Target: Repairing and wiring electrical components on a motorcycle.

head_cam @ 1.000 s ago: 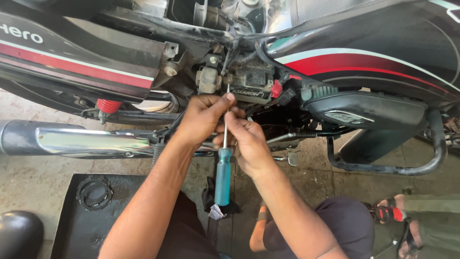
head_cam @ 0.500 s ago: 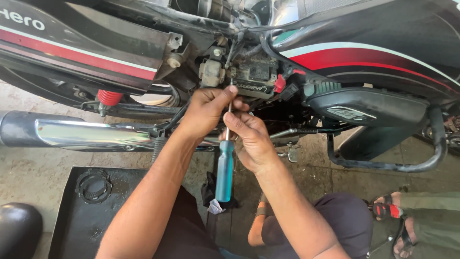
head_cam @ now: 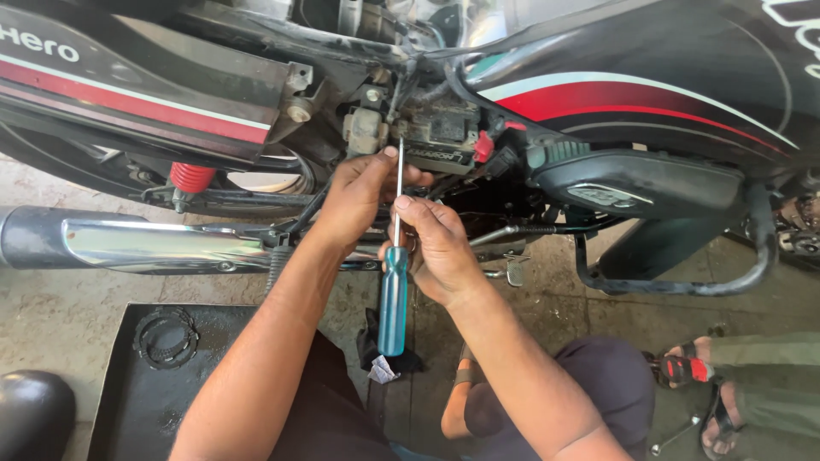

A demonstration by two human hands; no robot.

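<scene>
A long screwdriver with a blue-green handle (head_cam: 394, 300) stands upright, its thin metal shaft reaching up into the underside of a black and red motorcycle (head_cam: 598, 94). My right hand (head_cam: 440, 248) grips the screwdriver where the shaft meets the handle. My left hand (head_cam: 363, 192) pinches the shaft higher up, just below a black battery block (head_cam: 440, 137) with a red terminal cap (head_cam: 484, 147). The screwdriver's tip is hidden among the parts above.
A chrome exhaust pipe (head_cam: 145, 243) runs along the left. A red rear spring (head_cam: 190, 177) sits above it. A black tray (head_cam: 145, 376) with a coiled ring (head_cam: 166, 335) lies on the concrete floor. Another person's sandalled foot (head_cam: 692, 371) is at the right.
The view has shifted slightly, with the motorcycle parts and hands sitting a little lower. Both hands keep their hold on the upright screwdriver.
</scene>
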